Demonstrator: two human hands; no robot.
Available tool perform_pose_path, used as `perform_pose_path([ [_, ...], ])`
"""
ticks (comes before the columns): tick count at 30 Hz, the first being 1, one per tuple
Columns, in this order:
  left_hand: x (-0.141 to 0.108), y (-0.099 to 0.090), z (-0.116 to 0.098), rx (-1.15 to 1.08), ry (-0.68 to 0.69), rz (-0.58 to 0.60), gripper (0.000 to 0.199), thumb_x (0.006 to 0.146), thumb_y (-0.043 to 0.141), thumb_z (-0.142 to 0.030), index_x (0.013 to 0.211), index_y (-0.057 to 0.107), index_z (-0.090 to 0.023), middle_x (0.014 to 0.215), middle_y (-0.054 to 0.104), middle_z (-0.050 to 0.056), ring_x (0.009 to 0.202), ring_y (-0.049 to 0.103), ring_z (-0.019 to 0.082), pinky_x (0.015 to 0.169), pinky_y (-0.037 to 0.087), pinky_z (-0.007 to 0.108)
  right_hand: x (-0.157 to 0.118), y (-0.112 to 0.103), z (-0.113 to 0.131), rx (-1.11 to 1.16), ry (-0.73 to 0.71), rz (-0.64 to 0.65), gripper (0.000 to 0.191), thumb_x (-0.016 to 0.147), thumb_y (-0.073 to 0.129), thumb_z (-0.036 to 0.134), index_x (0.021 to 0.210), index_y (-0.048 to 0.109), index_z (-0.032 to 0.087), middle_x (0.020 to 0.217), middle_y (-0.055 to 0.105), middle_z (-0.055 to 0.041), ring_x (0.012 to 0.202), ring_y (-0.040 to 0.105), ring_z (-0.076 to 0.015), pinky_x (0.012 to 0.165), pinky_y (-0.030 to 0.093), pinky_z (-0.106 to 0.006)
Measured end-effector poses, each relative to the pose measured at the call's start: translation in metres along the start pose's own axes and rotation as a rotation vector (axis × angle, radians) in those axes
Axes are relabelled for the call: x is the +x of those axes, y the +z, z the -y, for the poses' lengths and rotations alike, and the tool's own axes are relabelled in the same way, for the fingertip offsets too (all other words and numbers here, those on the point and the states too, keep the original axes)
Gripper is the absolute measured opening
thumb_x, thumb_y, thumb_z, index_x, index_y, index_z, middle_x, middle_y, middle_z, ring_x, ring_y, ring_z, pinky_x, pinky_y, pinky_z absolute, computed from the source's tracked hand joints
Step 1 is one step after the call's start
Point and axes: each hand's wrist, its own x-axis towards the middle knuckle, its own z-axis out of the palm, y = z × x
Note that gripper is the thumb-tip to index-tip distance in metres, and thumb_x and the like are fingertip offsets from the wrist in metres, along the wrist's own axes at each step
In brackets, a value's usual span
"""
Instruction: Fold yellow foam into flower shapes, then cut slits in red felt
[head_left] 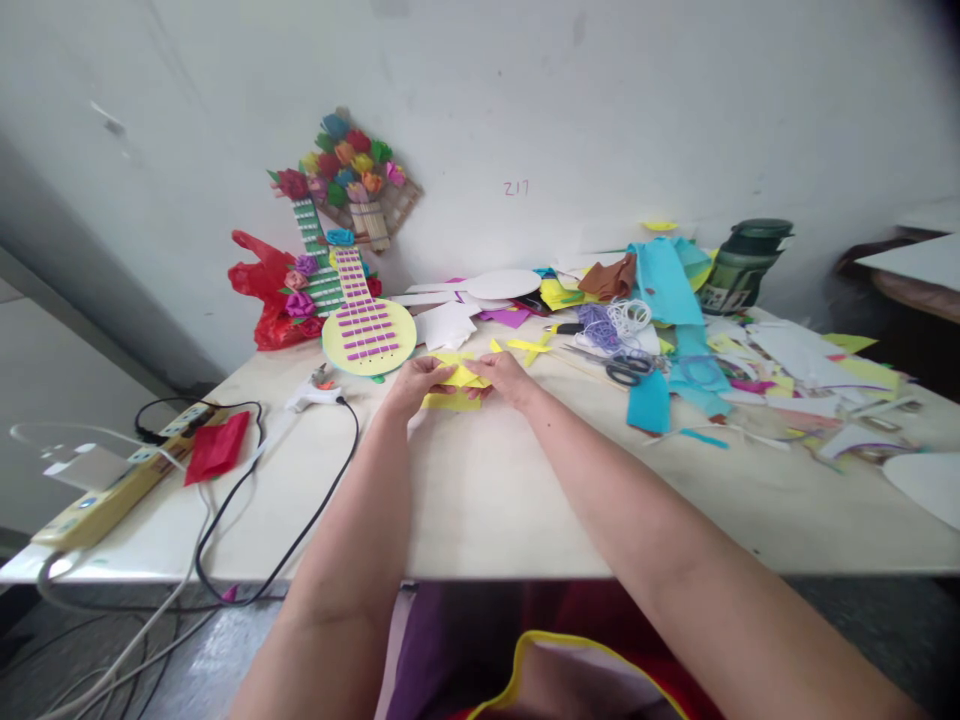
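Both hands meet over the middle of the table, pinching a yellow piece of crepe paper (pixel 459 372) between them. My left hand (pixel 420 385) has its thumb and fingers closed on the left side of the paper. On the right side, my right hand (pixel 504 378) grips it the same way, thumb on top. Part of the paper hangs below the fingers, and its exact folds are too small to make out. Loose yellow strips (pixel 531 348) lie just beyond my right hand. A round yellow craft piece with purple rows (pixel 369 338) stands behind my left hand.
A power strip (pixel 112 490), a red paper packet (pixel 217 447) and a glue gun (pixel 315 393) with its black cable occupy the left. Scissors (pixel 628 370), blue paper (pixel 648 402), paper scraps (pixel 802 365) and a green bottle (pixel 750 265) fill the right. Paper flowers (pixel 352 165) stand against the wall.
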Motion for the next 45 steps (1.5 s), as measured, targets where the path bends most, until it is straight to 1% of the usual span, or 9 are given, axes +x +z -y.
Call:
perform_pose_path([
  [5,0.002,-0.001,0.001,-0.003,0.017,-0.053,0.036,0.055,0.076,-0.038,0.065,0.052,-0.012,0.060,0.057,-0.001,0.050,0.057,0.009,0.054,0.050,0.023,0.003,-0.010,-0.001,0.115,0.061,-0.044,0.045,0.080,0.047,0.054,0.079,0.059,0.011,0.057,0.065,-0.0068,0.044,0.060,-0.0155,0.038,0.042,-0.023],
  [10,0.001,0.000,0.000,-0.015,0.033,-0.059,0.037,0.055,0.076,-0.038,0.065,0.052,-0.012,0.060,0.057,-0.002,0.051,0.058,0.009,0.053,0.049,0.023,0.003,-0.009,-0.003,0.010,0.049,0.021,0.033,0.069,0.067,0.044,0.070,0.057,0.012,0.054,0.064,-0.0031,0.045,0.060,-0.0125,0.040,0.041,-0.019],
  [17,0.000,0.001,0.001,0.007,0.020,-0.022,0.037,0.055,0.074,-0.043,0.065,0.058,-0.012,0.062,0.057,0.000,0.056,0.055,0.010,0.058,0.051,0.026,0.002,-0.004,-0.002,-0.049,0.035,-0.011,0.029,0.068,0.069,0.039,0.062,0.054,0.014,0.048,0.060,0.0005,0.041,0.057,-0.0103,0.039,0.040,-0.018],
  [24,-0.001,0.007,-0.001,0.011,0.053,-0.034,0.034,0.055,0.074,-0.041,0.061,0.056,-0.013,0.058,0.053,-0.003,0.056,0.050,0.009,0.060,0.048,0.026,0.002,-0.004,-0.003,-0.048,0.098,0.049,0.027,0.062,0.074,0.034,0.071,0.060,0.013,0.055,0.065,-0.0025,0.046,0.059,-0.0107,0.041,0.042,-0.017],
  [27,-0.001,0.008,-0.001,0.023,0.026,-0.014,0.033,0.056,0.073,-0.041,0.061,0.055,-0.014,0.057,0.052,-0.002,0.054,0.049,0.009,0.056,0.045,0.024,0.002,-0.002,-0.003,-0.071,0.094,0.039,0.025,0.062,0.074,0.032,0.069,0.060,0.013,0.055,0.065,-0.0025,0.045,0.059,-0.0102,0.043,0.044,-0.017],
  [33,0.002,0.005,0.005,0.132,0.065,-0.044,0.034,0.060,0.070,-0.040,0.054,0.049,-0.014,0.048,0.044,-0.004,0.044,0.039,0.005,0.042,0.028,0.019,0.000,0.002,-0.001,-0.084,0.084,0.057,0.021,0.063,0.074,0.028,0.066,0.058,0.013,0.053,0.064,-0.0009,0.043,0.058,-0.0096,0.042,0.044,-0.017],
  [37,0.003,0.006,0.006,0.078,0.051,-0.035,0.034,0.060,0.070,-0.040,0.056,0.048,-0.015,0.049,0.046,-0.004,0.045,0.042,0.006,0.045,0.032,0.020,-0.002,0.005,0.001,-0.055,0.076,0.066,0.018,0.067,0.071,0.025,0.069,0.058,0.013,0.053,0.064,-0.0003,0.043,0.057,-0.0094,0.044,0.046,-0.018],
  [43,0.001,0.007,0.002,0.148,-0.007,-0.031,0.034,0.059,0.070,-0.042,0.055,0.049,-0.015,0.050,0.049,-0.003,0.046,0.047,0.008,0.048,0.038,0.022,0.000,0.001,-0.002,-0.016,0.083,0.054,0.021,0.066,0.072,0.028,0.072,0.058,0.013,0.055,0.065,-0.0015,0.046,0.059,-0.0104,0.044,0.045,-0.017],
  [45,0.001,0.007,0.001,0.147,0.010,-0.032,0.036,0.059,0.070,-0.043,0.053,0.047,-0.016,0.049,0.049,-0.003,0.045,0.048,0.008,0.048,0.038,0.022,0.000,0.000,-0.003,0.009,0.094,0.070,0.022,0.066,0.072,0.029,0.073,0.058,0.013,0.057,0.066,-0.0030,0.046,0.059,-0.0107,0.042,0.044,-0.018],
])
